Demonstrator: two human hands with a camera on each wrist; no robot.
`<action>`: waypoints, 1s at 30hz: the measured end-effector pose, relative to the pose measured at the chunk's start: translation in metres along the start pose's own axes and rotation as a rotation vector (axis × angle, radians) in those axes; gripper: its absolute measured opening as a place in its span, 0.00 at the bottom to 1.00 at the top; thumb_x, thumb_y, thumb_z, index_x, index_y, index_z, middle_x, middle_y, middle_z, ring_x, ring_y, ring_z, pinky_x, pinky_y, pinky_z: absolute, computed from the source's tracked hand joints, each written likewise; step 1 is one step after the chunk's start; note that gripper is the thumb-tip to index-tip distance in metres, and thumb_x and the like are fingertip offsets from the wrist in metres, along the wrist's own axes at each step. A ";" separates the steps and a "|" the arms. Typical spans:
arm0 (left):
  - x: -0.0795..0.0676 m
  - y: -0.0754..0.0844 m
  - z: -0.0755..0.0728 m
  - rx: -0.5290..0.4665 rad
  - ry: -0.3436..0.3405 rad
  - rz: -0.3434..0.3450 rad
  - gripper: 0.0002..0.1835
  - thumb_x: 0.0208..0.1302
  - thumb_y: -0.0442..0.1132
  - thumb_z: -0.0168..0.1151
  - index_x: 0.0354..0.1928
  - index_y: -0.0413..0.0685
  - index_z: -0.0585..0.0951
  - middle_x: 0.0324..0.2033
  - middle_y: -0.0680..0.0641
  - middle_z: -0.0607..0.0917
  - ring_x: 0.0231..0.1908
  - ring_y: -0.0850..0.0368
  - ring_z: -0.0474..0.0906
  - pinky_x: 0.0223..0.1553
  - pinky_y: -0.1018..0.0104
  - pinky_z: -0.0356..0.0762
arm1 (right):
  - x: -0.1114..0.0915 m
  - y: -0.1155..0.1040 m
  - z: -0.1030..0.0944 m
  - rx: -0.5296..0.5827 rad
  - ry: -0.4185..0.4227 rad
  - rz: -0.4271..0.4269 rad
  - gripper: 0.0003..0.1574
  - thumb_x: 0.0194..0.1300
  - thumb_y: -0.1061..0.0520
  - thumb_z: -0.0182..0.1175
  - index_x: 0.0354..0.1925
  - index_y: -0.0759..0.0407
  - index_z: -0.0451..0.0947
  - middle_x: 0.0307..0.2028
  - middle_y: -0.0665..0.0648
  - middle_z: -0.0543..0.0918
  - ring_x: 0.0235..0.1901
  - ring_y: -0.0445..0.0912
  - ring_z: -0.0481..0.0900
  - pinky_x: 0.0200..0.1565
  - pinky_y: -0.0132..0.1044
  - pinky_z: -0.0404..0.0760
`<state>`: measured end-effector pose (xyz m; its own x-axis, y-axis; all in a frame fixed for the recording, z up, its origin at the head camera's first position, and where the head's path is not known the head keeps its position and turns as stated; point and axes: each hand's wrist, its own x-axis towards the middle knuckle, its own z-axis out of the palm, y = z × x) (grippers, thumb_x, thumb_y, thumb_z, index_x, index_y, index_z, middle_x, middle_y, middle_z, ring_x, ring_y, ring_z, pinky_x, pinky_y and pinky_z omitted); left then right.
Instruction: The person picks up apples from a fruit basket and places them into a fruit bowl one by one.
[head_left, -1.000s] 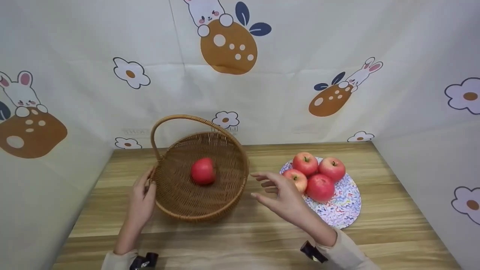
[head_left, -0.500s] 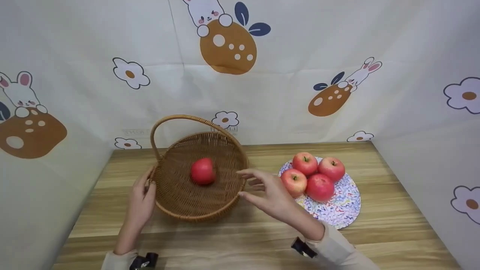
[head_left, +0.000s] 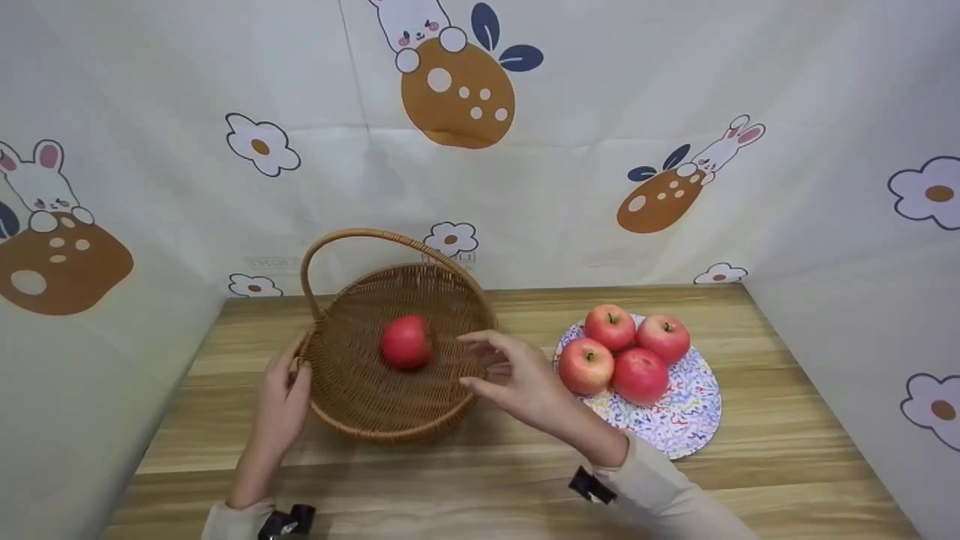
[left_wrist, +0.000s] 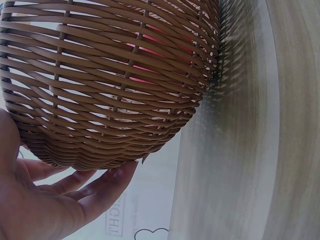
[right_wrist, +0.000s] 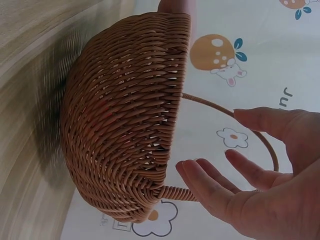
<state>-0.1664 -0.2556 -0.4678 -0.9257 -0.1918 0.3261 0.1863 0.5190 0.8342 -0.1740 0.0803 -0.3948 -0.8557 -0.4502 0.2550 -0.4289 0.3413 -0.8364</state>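
Observation:
A brown wicker basket (head_left: 360,405) with an arched handle stands on the table. One red apple (head_left: 406,343) lies in it and shows faintly through the weave in both wrist views. My left hand (head_left: 283,397) holds the basket's left rim; in the left wrist view, the fingers (left_wrist: 107,187) touch the outer wall. Over the right rim is my right hand (head_left: 517,382), thumb and fingers spread apart, holding nothing. The right wrist view shows its fingertips (right_wrist: 187,170) just above the rim, near the handle (right_wrist: 177,194).
On the right, a round speckled plate (head_left: 686,420) carries several red apples (head_left: 640,375) grouped toward its far left. The wood-grain table (head_left: 420,487) ends at a patterned cloth backdrop (head_left: 555,195), which also rises along both sides.
My right hand has moved left, from the gap between plate and basket to over the basket's right rim, with nothing in it. The left hand, basket and apples stay put.

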 end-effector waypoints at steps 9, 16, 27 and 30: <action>0.000 -0.002 0.001 0.001 0.009 0.023 0.26 0.76 0.27 0.46 0.73 0.25 0.68 0.68 0.21 0.72 0.60 0.30 0.74 0.50 0.81 0.73 | 0.010 -0.001 0.008 0.030 -0.017 0.039 0.29 0.66 0.63 0.72 0.64 0.63 0.79 0.55 0.65 0.84 0.53 0.60 0.84 0.57 0.53 0.86; -0.001 0.000 0.001 0.001 0.019 0.021 0.26 0.75 0.27 0.46 0.73 0.25 0.69 0.66 0.21 0.73 0.54 0.28 0.79 0.47 0.81 0.74 | 0.018 0.000 0.016 0.007 -0.020 0.023 0.33 0.64 0.63 0.73 0.65 0.66 0.77 0.58 0.67 0.83 0.55 0.61 0.82 0.59 0.56 0.84; -0.002 0.000 0.001 0.010 0.025 0.030 0.26 0.75 0.26 0.47 0.73 0.25 0.69 0.67 0.21 0.73 0.59 0.28 0.77 0.53 0.76 0.77 | 0.026 0.002 0.029 -0.016 -0.024 0.017 0.36 0.62 0.64 0.74 0.66 0.70 0.74 0.59 0.69 0.82 0.58 0.63 0.81 0.61 0.56 0.82; -0.001 0.000 0.002 0.009 0.024 0.018 0.26 0.75 0.26 0.48 0.73 0.25 0.69 0.68 0.22 0.73 0.63 0.30 0.74 0.56 0.76 0.74 | 0.028 0.001 0.031 -0.038 -0.027 0.041 0.37 0.63 0.63 0.74 0.67 0.68 0.74 0.59 0.68 0.82 0.57 0.63 0.81 0.60 0.56 0.83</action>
<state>-0.1656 -0.2537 -0.4688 -0.9140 -0.2023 0.3517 0.1999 0.5297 0.8243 -0.1896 0.0427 -0.4039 -0.8646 -0.4576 0.2074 -0.4050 0.3906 -0.8267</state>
